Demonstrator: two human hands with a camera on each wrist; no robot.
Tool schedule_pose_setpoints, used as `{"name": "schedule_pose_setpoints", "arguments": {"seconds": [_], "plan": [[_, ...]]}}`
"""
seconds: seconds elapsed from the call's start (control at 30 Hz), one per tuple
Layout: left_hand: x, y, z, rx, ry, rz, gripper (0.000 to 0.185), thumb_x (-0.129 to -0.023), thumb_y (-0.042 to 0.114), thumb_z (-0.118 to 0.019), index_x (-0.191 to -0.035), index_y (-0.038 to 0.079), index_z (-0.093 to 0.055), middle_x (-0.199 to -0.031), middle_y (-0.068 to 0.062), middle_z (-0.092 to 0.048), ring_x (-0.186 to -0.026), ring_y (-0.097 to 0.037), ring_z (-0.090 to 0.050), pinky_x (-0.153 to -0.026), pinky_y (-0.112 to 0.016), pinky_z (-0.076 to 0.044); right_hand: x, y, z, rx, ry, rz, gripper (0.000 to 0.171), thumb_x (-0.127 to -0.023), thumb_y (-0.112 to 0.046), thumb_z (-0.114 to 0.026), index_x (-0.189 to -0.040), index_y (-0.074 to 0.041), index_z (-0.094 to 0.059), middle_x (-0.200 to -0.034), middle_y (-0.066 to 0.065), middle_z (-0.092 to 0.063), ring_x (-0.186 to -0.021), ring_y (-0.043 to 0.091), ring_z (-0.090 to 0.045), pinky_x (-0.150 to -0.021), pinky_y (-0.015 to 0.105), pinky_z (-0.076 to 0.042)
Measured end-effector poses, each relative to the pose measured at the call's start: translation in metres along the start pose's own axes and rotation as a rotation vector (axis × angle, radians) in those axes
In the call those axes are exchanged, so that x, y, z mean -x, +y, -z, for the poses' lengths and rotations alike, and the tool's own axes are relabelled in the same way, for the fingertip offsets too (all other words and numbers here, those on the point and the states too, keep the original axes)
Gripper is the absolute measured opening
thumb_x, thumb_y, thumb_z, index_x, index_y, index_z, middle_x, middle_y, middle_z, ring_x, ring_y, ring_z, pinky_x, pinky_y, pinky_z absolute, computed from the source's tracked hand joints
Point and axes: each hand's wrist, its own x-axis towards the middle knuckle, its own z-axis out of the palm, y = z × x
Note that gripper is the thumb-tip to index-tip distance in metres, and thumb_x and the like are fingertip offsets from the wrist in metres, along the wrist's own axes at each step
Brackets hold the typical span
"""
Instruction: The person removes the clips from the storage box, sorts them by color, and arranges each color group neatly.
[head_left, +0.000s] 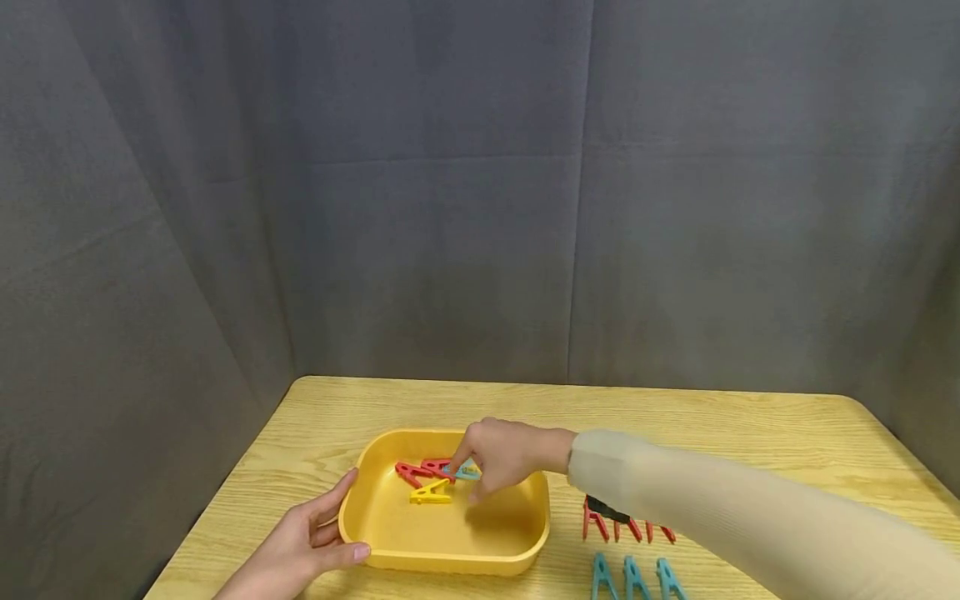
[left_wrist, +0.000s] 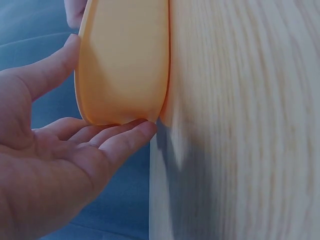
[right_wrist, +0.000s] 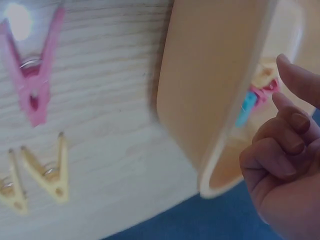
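A yellow plastic tub (head_left: 442, 560) stands on the table. My left hand (head_left: 303, 537) holds its left end, thumb at the front rim and fingers along the outer wall. Inside lie two red clothespins (head_left: 410, 474), a yellow clothespin (head_left: 431, 493) and a blue clothespin (head_left: 467, 473), grouped towards the back left. My right hand (head_left: 504, 454) reaches over the tub's right side, index finger pointing down at the red and blue clothespins. In the right wrist view, thumb and index finger (right_wrist: 300, 82) stand apart with nothing between them, and the other fingers are curled.
Right of the tub, red clothespins (head_left: 595, 523) form a row, with a black piece (head_left: 607, 510) by them, partly behind the right sleeve (head_left: 675, 479). Blue clothespins (head_left: 633, 578) line up nearer the front. Yellow clothespins (right_wrist: 49, 175) show in the right wrist view. Grey curtains (head_left: 450, 208) hang behind the table.
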Motion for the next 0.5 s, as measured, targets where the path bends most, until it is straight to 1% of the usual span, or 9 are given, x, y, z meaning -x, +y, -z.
{"name": "schedule_pose_setpoints", "arguments": {"seconds": [0.07, 0.13, 0.2, 0.27, 0.3, 0.33, 0.37, 0.43, 0.5], "plan": [[0.001, -0.001, 0.0, 0.0, -0.006, -0.012, 0.104, -0.095, 0.005, -0.079, -0.165, -0.006, -0.003, -0.165, -0.037, -0.011, -0.145, -0.044, -0.04, -0.101, -0.035, -0.055, -0.009, -0.002, -0.006, 0.034, -0.019, -0.036, 0.045, -0.086, -0.012, -0.089, -0.129, -0.007, -0.077, -0.048, -0.01, -0.033, -0.045, 0.004, -0.018, -0.047, 0.019, -0.021], [0.001, -0.001, -0.001, -0.002, 0.0, -0.006, 0.103, -0.095, 0.005, -0.079, -0.165, -0.006, -0.004, -0.166, -0.037, -0.011, -0.144, -0.044, -0.041, -0.101, -0.035, -0.055, -0.016, -0.006, -0.011, 0.062, -0.034, -0.057, 0.048, -0.085, -0.014, -0.09, -0.131, -0.009, -0.076, -0.061, -0.012, -0.056, -0.052, 0.0, -0.034, -0.052, 0.017, -0.033], [0.001, -0.002, -0.002, -0.003, 0.001, 0.0, 0.103, -0.095, 0.006, -0.079, -0.165, -0.006, -0.004, -0.166, -0.037, -0.011, -0.145, -0.045, -0.04, -0.101, -0.036, -0.055, -0.019, -0.01, -0.015, 0.1, -0.05, -0.067, 0.05, -0.084, -0.016, -0.09, -0.131, -0.01, -0.076, -0.087, -0.009, -0.073, -0.066, 0.001, -0.05, -0.064, 0.015, -0.045], [0.0, -0.002, -0.003, 0.0, 0.005, 0.009, 0.103, -0.095, 0.006, -0.079, -0.165, -0.006, -0.004, -0.166, -0.036, -0.011, -0.145, -0.045, -0.039, -0.101, -0.036, -0.055, -0.019, -0.013, -0.018, 0.124, -0.055, -0.082, 0.048, -0.083, -0.018, -0.091, -0.129, -0.011, -0.078, -0.116, -0.005, -0.076, -0.084, 0.002, -0.059, -0.078, 0.017, -0.051], [0.0, -0.001, -0.004, 0.004, 0.008, 0.014, 0.103, -0.095, 0.007, -0.079, -0.165, -0.005, -0.005, -0.166, -0.035, -0.011, -0.146, -0.045, -0.039, -0.101, -0.036, -0.055, -0.018, -0.014, -0.019, 0.134, -0.057, -0.087, 0.046, -0.083, -0.018, -0.092, -0.126, -0.011, -0.079, -0.123, -0.004, -0.075, -0.09, 0.001, -0.059, -0.083, 0.017, -0.052], [-0.001, -0.001, -0.005, 0.011, 0.003, 0.008, 0.104, -0.095, 0.006, -0.079, -0.165, -0.006, -0.004, -0.166, -0.036, -0.01, -0.146, -0.046, -0.039, -0.102, -0.036, -0.055, -0.017, -0.015, -0.019, 0.136, -0.061, -0.097, 0.043, -0.083, -0.019, -0.092, -0.124, -0.012, -0.08, -0.121, -0.005, -0.075, -0.089, 0.001, -0.059, -0.082, 0.017, -0.052], [-0.001, -0.001, -0.005, 0.013, 0.001, 0.004, 0.104, -0.095, 0.006, -0.079, -0.165, -0.006, -0.004, -0.166, -0.036, -0.01, -0.146, -0.046, -0.038, -0.102, -0.036, -0.054, -0.015, -0.015, -0.02, 0.135, -0.061, -0.108, 0.039, -0.083, -0.019, -0.092, -0.12, -0.012, -0.082, -0.116, -0.007, -0.075, -0.083, 0.002, -0.056, -0.077, 0.016, -0.051], [-0.002, 0.0, -0.006, 0.01, 0.003, -0.006, 0.103, -0.095, 0.006, -0.08, -0.165, -0.005, -0.004, -0.167, -0.035, -0.01, -0.146, -0.045, -0.038, -0.102, -0.035, -0.054, -0.01, -0.015, -0.021, 0.11, -0.057, -0.107, 0.033, -0.084, -0.018, -0.091, -0.115, -0.012, -0.083, -0.094, -0.01, -0.073, -0.07, 0.001, -0.049, -0.067, 0.015, -0.045], [-0.001, 0.0, -0.005, 0.008, 0.001, -0.016, 0.103, -0.095, 0.006, -0.079, -0.165, -0.005, -0.004, -0.166, -0.035, -0.01, -0.146, -0.045, -0.038, -0.102, -0.035, -0.054, -0.007, -0.014, -0.023, 0.059, -0.059, -0.084, 0.029, -0.084, -0.015, -0.091, -0.112, -0.01, -0.084, -0.07, -0.012, -0.063, -0.058, 0.001, -0.04, -0.058, 0.015, -0.038]]}}
